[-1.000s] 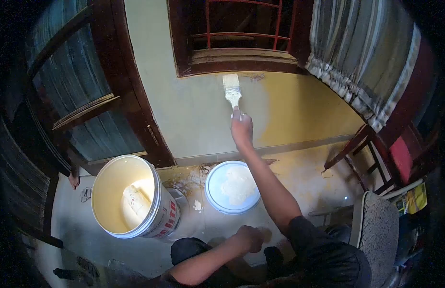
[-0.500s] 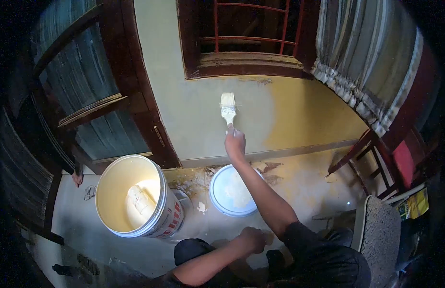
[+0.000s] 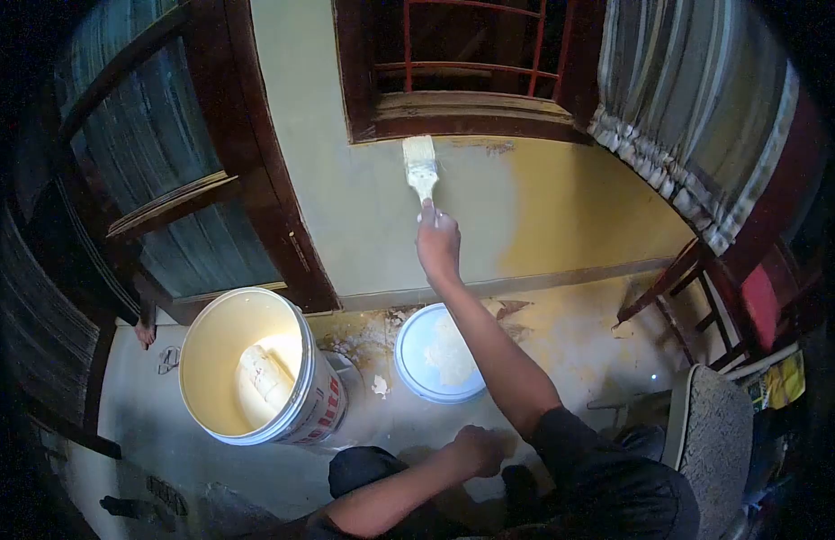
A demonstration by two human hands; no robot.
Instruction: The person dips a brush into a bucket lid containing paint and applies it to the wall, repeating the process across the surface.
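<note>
My right hand is closed round the handle of a paintbrush. Its pale, paint-covered bristles point up against the wall, just under the window frame. That wall is greyish white on the left and ochre on the right. Low in front of me, my left hand is curled near my knee; whatever its fingers hold, if anything, is hidden. Left of it stands an open paint bucket, with a cream-coated roller inside. The blue lid lies on the floor, with pale paint on it.
A brown door is at the left, with part of a person's foot beyond it. Above is the barred window. A striped curtain, a red-seated chair and a grey chair are at the right.
My right hand has moved up and slightly left with the brush, bringing the bristles close under the window frame. The left hand has hardly moved.
</note>
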